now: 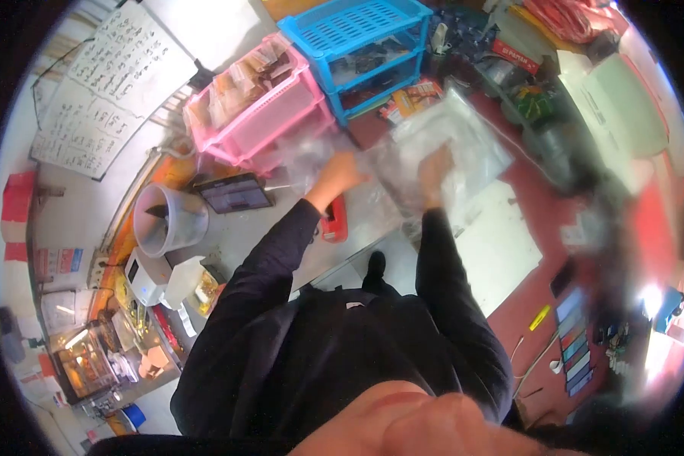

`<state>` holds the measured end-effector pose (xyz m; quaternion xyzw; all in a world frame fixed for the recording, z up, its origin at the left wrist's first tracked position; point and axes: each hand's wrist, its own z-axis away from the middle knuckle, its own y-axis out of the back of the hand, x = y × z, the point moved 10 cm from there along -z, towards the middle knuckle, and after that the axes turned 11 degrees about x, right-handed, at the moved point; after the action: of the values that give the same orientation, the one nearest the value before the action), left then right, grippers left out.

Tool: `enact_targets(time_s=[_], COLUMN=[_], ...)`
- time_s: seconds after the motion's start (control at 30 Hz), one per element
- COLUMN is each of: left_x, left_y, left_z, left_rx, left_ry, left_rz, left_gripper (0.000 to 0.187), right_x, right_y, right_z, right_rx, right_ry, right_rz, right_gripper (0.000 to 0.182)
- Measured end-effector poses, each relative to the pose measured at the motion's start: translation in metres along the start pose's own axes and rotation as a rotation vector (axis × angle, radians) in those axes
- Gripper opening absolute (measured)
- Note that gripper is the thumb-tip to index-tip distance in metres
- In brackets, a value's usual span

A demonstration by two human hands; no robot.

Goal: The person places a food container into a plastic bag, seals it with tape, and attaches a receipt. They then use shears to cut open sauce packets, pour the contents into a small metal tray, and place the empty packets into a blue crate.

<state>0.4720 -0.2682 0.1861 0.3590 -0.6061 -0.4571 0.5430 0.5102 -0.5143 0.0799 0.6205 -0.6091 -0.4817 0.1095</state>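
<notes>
Clear plastic bags [471, 144] lie in a loose pile at the back of the worktop, and more thin clear plastic [384, 186] stretches between my two hands. My left hand [340, 179] is closed, with its fingers curled on the clear plastic. On top of the bag pile is my right hand [435, 171]; motion smears its fingers, so its grip cannot be made out. Just below my left hand, a red object [334, 222], partly covered, rests on the table.
A pink basket [262, 118] of packets and a blue tiered rack [357, 30] stand behind. Left are a tablet [234, 193] and a white bucket [171, 220]. A white board [501, 243], a yellow marker [539, 318] and several phones [574, 342] lie right.
</notes>
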Motion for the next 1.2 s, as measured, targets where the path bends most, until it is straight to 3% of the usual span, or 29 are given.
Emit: enact_targets(time_s=[0.03, 0.1, 0.13, 0.2, 0.23, 0.27, 0.33, 0.37, 0.4, 0.47, 0.5, 0.53, 0.6, 0.67, 0.77, 0.87, 0.93, 0.97, 1.0, 1.03, 1.07, 1.1, 1.13, 1.2], left_x=[-0.017, -0.036, -0.047, -0.071, -0.071, -0.075, -0.074, -0.061, -0.055, -0.005, 0.024, 0.020, 0.001, -0.090, -0.123, -0.130, -0.109, -0.110, -0.096, -0.067, -0.060, -0.052, -0.069, -0.085], left_y=[-0.001, 0.007, 0.014, 0.015, 0.031, 0.029, 0.016, 0.015, -0.018, -0.033, -0.028, -0.021, -0.083, 0.042, 0.088, 0.098, 0.097, 0.062, 0.026, 0.045, 0.046, 0.045, 0.011, -0.030], left_z=[0.006, 0.017, 0.027, 0.053, 0.071, 0.082, 0.107, 0.117, 0.128, 0.152, 0.164, 0.184, 0.171, 0.174, 0.189, 0.198, 0.196, 0.179, 0.167, 0.175, 0.180, 0.184, 0.172, 0.145], left_rx=[0.003, 0.072, 0.087, -0.054, 0.006, 0.036, 0.105, 0.078, -0.039, -0.162, -0.288, -0.311, -0.407, 0.669, 0.725, 0.890, 1.187, 0.933, 0.671, 0.917, 1.037, 1.150, 0.978, 0.758], left_ry=[0.019, -0.050, -0.028, 0.370, 0.460, 0.482, 0.601, 0.497, 0.595, 0.706, 0.781, 1.027, 0.847, 0.523, 0.406, 0.498, 0.209, 0.334, 0.448, 0.269, 0.175, 0.074, 0.181, 0.289], left_rz=[0.002, 0.547, 0.552, 1.217, 1.346, 1.357, 1.795, 1.897, 1.785, 1.949, 2.013, 1.874, 1.930, 1.013, 0.893, 0.758, 0.484, 0.693, 0.891, 0.945, 0.968, 0.981, 1.360, 1.733], left_gripper=[0.054, 0.059, 0.059, 0.060, 0.054, 0.054, 0.056, 0.047, 0.038, 0.017, 0.014, 0.016, 0.017, 0.015, 0.014, 0.013, 0.013, 0.010, 0.008, 0.002, 0.004, 0.008, 0.012, 0.017], right_x=[-0.008, -0.044, -0.050, -0.062, -0.074, -0.095, -0.113, -0.129, -0.144, -0.183, -0.188, -0.197, -0.209, -0.184, -0.175, -0.208, -0.215, -0.208, -0.206, -0.209, -0.233, -0.243, -0.241, -0.248], right_y=[0.006, 0.054, 0.052, 0.064, 0.081, 0.106, 0.152, 0.170, 0.184, 0.185, 0.176, 0.173, 0.194, 0.204, 0.217, 0.225, 0.204, 0.169, 0.159, 0.156, 0.195, 0.213, 0.217, 0.238], right_z=[0.018, 0.060, 0.088, 0.135, 0.153, 0.154, 0.140, 0.129, 0.123, 0.126, 0.135, 0.143, 0.131, 0.096, 0.068, 0.058, 0.065, 0.087, 0.109, 0.137, 0.160, 0.173, 0.199, 0.213], right_rx=[-0.117, -0.131, -0.242, -0.396, -0.446, -0.467, -0.643, -0.588, -0.544, -0.758, -0.886, -1.009, -1.044, -0.505, -0.581, -0.402, -0.350, -0.678, -0.775, -0.871, -0.825, -0.787, -0.998, -0.998], right_ry=[-0.038, 0.073, 0.147, 0.263, 0.300, 0.329, -0.272, -0.234, -0.195, 0.062, 0.037, 0.005, 0.246, 0.625, 0.537, 0.470, 0.572, 0.379, 0.302, 0.221, -0.042, 0.049, -0.206, -0.367], right_rz=[-0.005, -0.097, -0.121, -0.238, -0.333, -0.342, -0.755, -0.789, -0.823, -0.868, -0.883, -0.892, -0.646, -0.550, -0.507, -0.711, -0.691, -0.619, -0.661, -0.700, -0.883, -0.832, -1.005, -1.093], right_gripper=[0.075, 0.079, 0.077, 0.063, 0.052, 0.052, 0.029, 0.026, 0.025, 0.023, 0.023, 0.023, 0.019, 0.020, 0.018, 0.018, 0.013, 0.009, 0.012, 0.015, 0.014, 0.021, 0.026, 0.029])
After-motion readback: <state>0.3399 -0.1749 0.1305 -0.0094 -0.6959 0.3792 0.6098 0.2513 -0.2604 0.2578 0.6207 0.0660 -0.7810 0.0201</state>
